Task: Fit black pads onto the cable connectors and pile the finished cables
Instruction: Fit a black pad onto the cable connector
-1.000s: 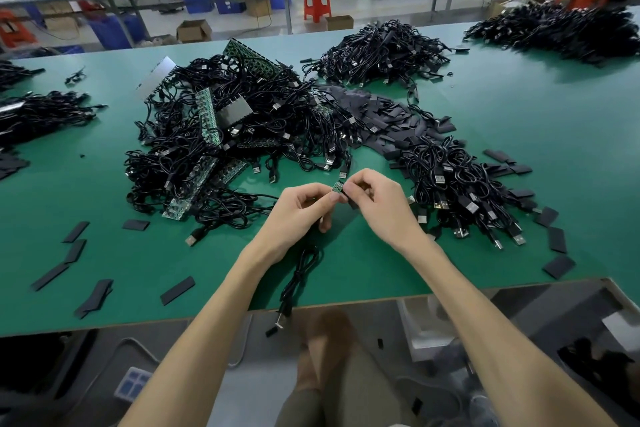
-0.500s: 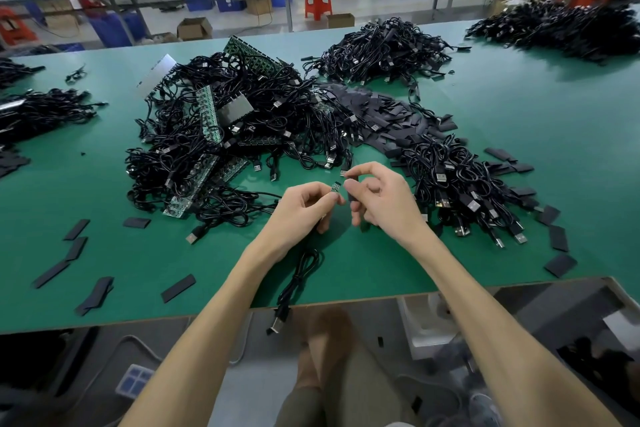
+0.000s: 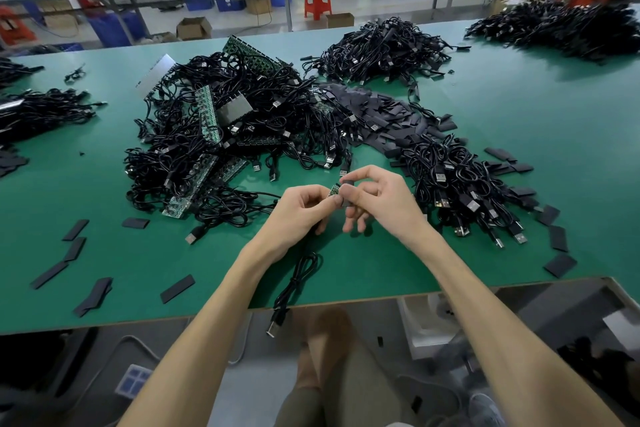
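Item: left hand [image 3: 304, 208], fingers pinching cable connector [image 3: 334, 190]; right hand [image 3: 377, 201], thumb and forefinger pinching black pad [image 3: 347, 203], remaining fingers spread; risk: pad seating skewed if either pinch slips.

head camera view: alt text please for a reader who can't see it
A person's left hand pinches a connector while the right hand pinches a black pad against it, above a green table. Its cable trails off the near edge; tangled heaps of black cables and loose pads lie around.
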{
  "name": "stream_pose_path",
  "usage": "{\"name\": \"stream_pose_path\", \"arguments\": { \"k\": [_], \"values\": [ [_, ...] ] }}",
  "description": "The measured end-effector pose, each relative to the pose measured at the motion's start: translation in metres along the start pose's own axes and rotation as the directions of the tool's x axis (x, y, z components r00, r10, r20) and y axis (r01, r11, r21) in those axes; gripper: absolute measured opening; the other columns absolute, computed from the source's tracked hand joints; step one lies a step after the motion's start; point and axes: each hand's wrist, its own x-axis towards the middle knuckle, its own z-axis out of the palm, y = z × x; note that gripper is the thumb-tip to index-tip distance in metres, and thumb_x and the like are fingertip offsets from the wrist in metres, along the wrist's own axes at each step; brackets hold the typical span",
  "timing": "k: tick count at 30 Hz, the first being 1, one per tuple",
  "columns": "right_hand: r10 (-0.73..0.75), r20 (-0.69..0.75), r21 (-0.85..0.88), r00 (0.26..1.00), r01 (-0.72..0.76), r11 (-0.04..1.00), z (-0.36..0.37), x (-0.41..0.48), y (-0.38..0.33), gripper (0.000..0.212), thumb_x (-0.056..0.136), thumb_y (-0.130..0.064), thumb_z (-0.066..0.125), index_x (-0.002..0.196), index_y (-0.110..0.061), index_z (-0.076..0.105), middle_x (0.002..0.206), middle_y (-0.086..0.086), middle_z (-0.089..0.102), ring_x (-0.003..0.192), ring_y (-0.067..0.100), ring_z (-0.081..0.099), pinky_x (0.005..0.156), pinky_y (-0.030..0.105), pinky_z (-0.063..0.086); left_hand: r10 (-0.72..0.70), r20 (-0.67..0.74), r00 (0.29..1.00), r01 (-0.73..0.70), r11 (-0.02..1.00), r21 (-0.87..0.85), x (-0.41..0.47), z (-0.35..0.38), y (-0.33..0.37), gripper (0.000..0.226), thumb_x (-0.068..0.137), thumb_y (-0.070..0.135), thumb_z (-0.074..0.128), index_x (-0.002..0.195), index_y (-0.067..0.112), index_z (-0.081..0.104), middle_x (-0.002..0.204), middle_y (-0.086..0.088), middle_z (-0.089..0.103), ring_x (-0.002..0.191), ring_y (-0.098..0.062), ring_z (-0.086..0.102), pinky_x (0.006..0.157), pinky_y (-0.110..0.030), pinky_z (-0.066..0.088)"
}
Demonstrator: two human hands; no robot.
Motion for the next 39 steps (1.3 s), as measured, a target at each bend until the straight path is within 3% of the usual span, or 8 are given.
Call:
{"name": "stream_pose_path", "arguments": {
  "k": [3, 7, 12, 15, 21, 24, 31, 39],
  "values": [
    [0.033, 0.014, 0.021, 0.999, -0.033, 0.999, -0.0028, -0.0003, -0.0017, 0.025, 0.097, -0.017, 0.071, 0.114, -0.004, 0.059, 0.073, 0.018, 0.072, 0.058, 0.034, 0.071, 0.046, 0.028, 0.051, -0.008, -0.008, 1.000, 0.008, 1.000, -0.012, 0.0000, -0.0006, -0.0005, 0.029, 0.102, 0.026, 0.061, 0.084, 0.005, 0.065, 0.059, -0.006, 0.057, 0.050, -0.014, 0.046, 0.052, -0.019, 0.037],
    [0.058, 0.042, 0.022, 0.997, -0.058, 0.998, -0.0039, -0.0005, -0.0030, 0.031, 0.095, -0.015, 0.072, 0.120, -0.004, 0.057, 0.081, 0.019, 0.075, 0.062, 0.029, 0.072, 0.049, 0.026, 0.051, -0.008, -0.003, 1.000, 0.008, 1.000, -0.003, -0.0001, -0.0020, -0.0012, 0.030, 0.104, 0.029, 0.059, 0.078, 0.015, 0.062, 0.059, -0.004, 0.057, 0.052, -0.014, 0.046, 0.053, -0.021, 0.036],
    [0.042, 0.092, 0.036, 0.995, -0.045, 0.998, -0.0063, -0.0016, -0.0017, 0.031, 0.093, -0.021, 0.074, 0.120, -0.008, 0.065, 0.084, 0.015, 0.076, 0.068, 0.028, 0.073, 0.054, 0.024, 0.052, -0.011, 0.014, 1.000, 0.011, 1.000, -0.006, 0.0002, -0.0024, -0.0022, 0.032, 0.104, 0.030, 0.058, 0.081, 0.008, 0.062, 0.060, -0.005, 0.057, 0.054, -0.015, 0.047, 0.054, -0.021, 0.038],
    [0.005, 0.028, 0.063, 1.000, -0.007, 0.998, -0.0047, -0.0010, -0.0009, 0.034, 0.087, -0.026, 0.076, 0.112, -0.005, 0.068, 0.083, 0.015, 0.076, 0.066, 0.026, 0.072, 0.053, 0.024, 0.051, 0.007, 0.010, 1.000, -0.007, 1.000, -0.017, -0.0005, -0.0015, -0.0009, 0.029, 0.104, 0.030, 0.058, 0.088, 0.007, 0.067, 0.060, -0.005, 0.058, 0.054, -0.016, 0.048, 0.057, -0.023, 0.039],
    [-0.069, -0.169, 0.056, 0.983, 0.080, 0.995, -0.0069, 0.0008, 0.0040, 0.015, 0.085, -0.021, 0.079, 0.096, -0.014, 0.071, 0.088, 0.017, 0.075, 0.070, 0.028, 0.068, 0.053, 0.027, 0.048, 0.042, -0.029, 0.999, -0.043, 0.998, -0.034, -0.0026, 0.0016, 0.0021, 0.024, 0.104, 0.022, 0.056, 0.109, 0.008, 0.075, 0.059, -0.005, 0.054, 0.055, -0.017, 0.046, 0.059, -0.021, 0.040],
    [-0.073, -0.174, 0.086, 0.982, 0.089, 0.992, -0.0058, -0.0006, 0.0020, 0.023, 0.078, -0.028, 0.080, 0.094, -0.014, 0.072, 0.091, 0.022, 0.074, 0.071, 0.028, 0.069, 0.054, 0.029, 0.049, 0.047, -0.026, 0.999, -0.047, 0.999, -0.016, -0.0042, 0.0024, 0.0043, 0.021, 0.105, 0.022, 0.056, 0.099, 0.017, 0.075, 0.059, -0.005, 0.053, 0.055, -0.016, 0.046, 0.058, -0.023, 0.039],
    [-0.084, -0.204, 0.118, 0.975, 0.110, 0.987, -0.0064, 0.0008, 0.0033, 0.012, 0.083, -0.014, 0.078, 0.092, -0.009, 0.073, 0.086, 0.018, 0.075, 0.070, 0.022, 0.073, 0.056, 0.024, 0.053, 0.027, -0.014, 1.000, -0.027, 0.999, 0.032, -0.0036, 0.0025, 0.0039, 0.025, 0.104, 0.021, 0.056, 0.113, 0.008, 0.075, 0.065, -0.010, 0.051, 0.056, -0.014, 0.046, 0.060, -0.024, 0.040],
    [-0.089, -0.191, 0.137, 0.977, 0.117, 0.984, -0.0058, 0.0006, 0.0029, 0.016, 0.080, -0.015, 0.078, 0.093, -0.007, 0.073, 0.084, 0.016, 0.076, 0.072, 0.021, 0.073, 0.061, 0.024, 0.056, 0.034, -0.006, 0.999, -0.034, 0.998, 0.055, -0.0050, 0.0018, 0.0060, 0.026, 0.105, 0.023, 0.055, 0.116, 0.011, 0.075, 0.066, -0.012, 0.051, 0.057, -0.016, 0.046, 0.062, -0.028, 0.040]
  ]
}}
